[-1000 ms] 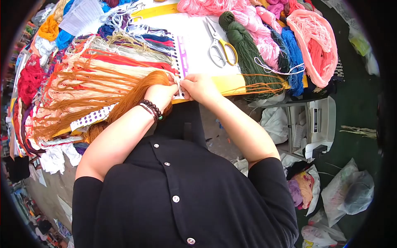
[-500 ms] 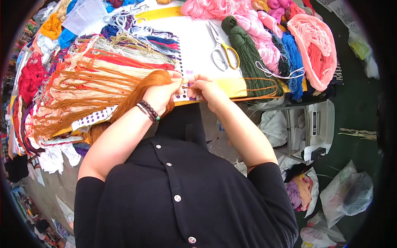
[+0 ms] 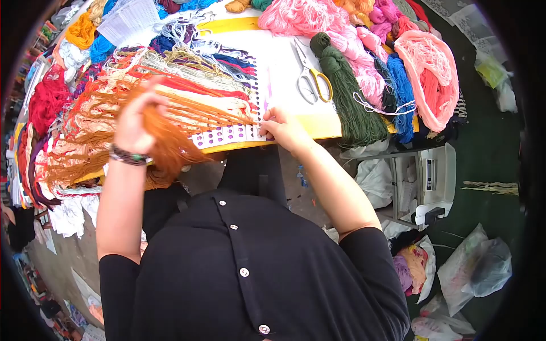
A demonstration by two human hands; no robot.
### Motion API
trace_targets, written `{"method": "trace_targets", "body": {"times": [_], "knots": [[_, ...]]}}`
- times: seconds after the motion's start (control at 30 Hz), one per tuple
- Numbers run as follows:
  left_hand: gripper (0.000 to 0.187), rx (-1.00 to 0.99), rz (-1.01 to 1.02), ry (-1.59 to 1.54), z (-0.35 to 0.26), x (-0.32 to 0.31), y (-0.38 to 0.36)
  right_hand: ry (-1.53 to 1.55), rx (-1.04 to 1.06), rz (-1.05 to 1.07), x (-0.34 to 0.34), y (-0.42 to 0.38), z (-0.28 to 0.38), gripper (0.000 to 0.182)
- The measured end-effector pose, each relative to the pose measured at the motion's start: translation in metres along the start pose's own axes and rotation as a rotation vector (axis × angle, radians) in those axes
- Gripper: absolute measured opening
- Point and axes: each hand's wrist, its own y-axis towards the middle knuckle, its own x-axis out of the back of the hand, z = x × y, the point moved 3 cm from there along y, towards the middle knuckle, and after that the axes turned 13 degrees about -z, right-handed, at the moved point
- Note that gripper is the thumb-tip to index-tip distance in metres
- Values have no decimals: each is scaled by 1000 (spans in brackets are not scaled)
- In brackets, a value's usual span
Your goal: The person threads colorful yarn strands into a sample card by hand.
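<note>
My left hand (image 3: 136, 125), smeared by motion, is closed around a thick hank of orange-brown thread (image 3: 170, 142) over the left part of the board. Loose strands of the hank hang below the palm. My right hand (image 3: 284, 129) has thumb and fingertips pinched together at the right end of a white punched strip (image 3: 230, 134); whatever lies between them is too small to make out. Many thread tassels (image 3: 199, 102), in red, cream and orange-brown, fan out leftward from the row of holes. Scissors (image 3: 311, 74) with a yellow and a grey handle lie beyond my right hand.
Dark green (image 3: 347, 91), blue (image 3: 401, 91) and salmon (image 3: 429, 74) hanks lie to the right, with pink thread (image 3: 307, 20) behind. A printed sheet (image 3: 128, 23) rests at the back left. Below the table's right side stand a white drawer unit (image 3: 435, 182) and plastic bags (image 3: 478, 261).
My left hand has swung left with the orange-brown hank, away from my right hand. The thread loop trailing right of my right hand is gone, and more punched strip shows.
</note>
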Motion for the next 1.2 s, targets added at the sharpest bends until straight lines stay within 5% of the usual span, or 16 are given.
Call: {"method": "trace_targets", "body": {"times": [0.1, 0.23, 0.33, 0.37, 0.4, 0.53, 0.63, 0.67, 0.77, 0.87, 0.93, 1.03, 1.07, 1.1, 1.17, 1.2], "knots": [[44, -230, -134, -272, -40, 66, 34, -30, 35, -23, -3, 1, -3, 15], [33, -49, -231, -364, -49, 118, 27, -338, 287, -169, -9, -7, 11, 25], [28, 6, 152, -166, -36, 69, -49, -393, 650, -93, -37, -51, 69, 33], [28, 395, 174, -293, -35, 49, -82, -382, 747, -49, -53, -79, 106, 36], [27, 486, 382, -138, -21, 53, -94, -284, 865, 66, -71, -93, 124, 49], [29, 562, 1018, 191, -41, 41, -141, -186, 1167, 504, -143, -130, 164, 77], [28, 806, 1077, 184, -50, 76, -146, 167, 503, 1052, -173, -134, 156, 69], [24, 779, 986, 153, -51, 92, -149, 382, 0, 1192, -174, -134, 155, 73], [13, 262, 600, 431, -86, 118, -148, 621, -324, 1252, -187, -130, 165, 66], [17, -569, 260, 585, -112, 139, -147, 251, -559, 1177, -227, -149, 176, 50], [15, -889, 148, 631, -109, 151, -139, -35, -271, 1406, -237, -174, 195, 38], [14, -611, 183, 589, -74, 179, -121, 165, -123, 1763, -232, -201, 230, 63], [15, -583, 201, 519, -55, 189, -111, 63, -75, 1684, -231, -209, 241, 75], [18, -601, 220, 493, -43, 196, -106, 165, 457, 1549, -233, -211, 248, 78], [26, -457, 144, 291, 11, 226, -77, -48, 1083, 1089, -233, -210, 286, 77], [24, -975, 119, 613, 6, 222, -68, -19, 1181, 978, -237, -207, 292, 79]]}}
